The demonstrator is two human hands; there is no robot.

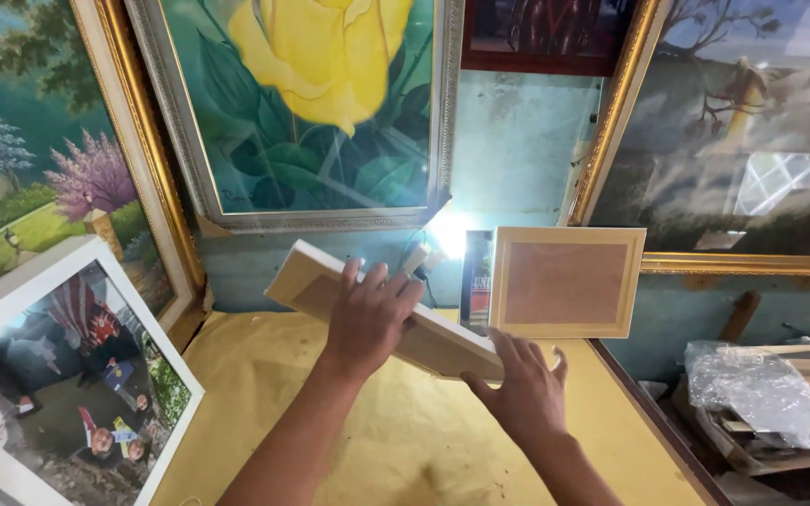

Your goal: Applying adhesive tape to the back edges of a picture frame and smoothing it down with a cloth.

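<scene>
Paintings line the wall: a framed photograph (58, 384) leans at far left and a yellow rose canvas (311, 103) hangs above the yellow-covered counter (405, 450). Over it, a pale, bare wooden frame (349, 300) tilts down to the right, the left hand (367, 319) spread open on top and the right hand (522, 389) cupped under its lower end. Further right stand a dark, narrow printed package (477, 276), a second wooden frame (564, 281) and plastic-wrapped wood (766, 389).
</scene>
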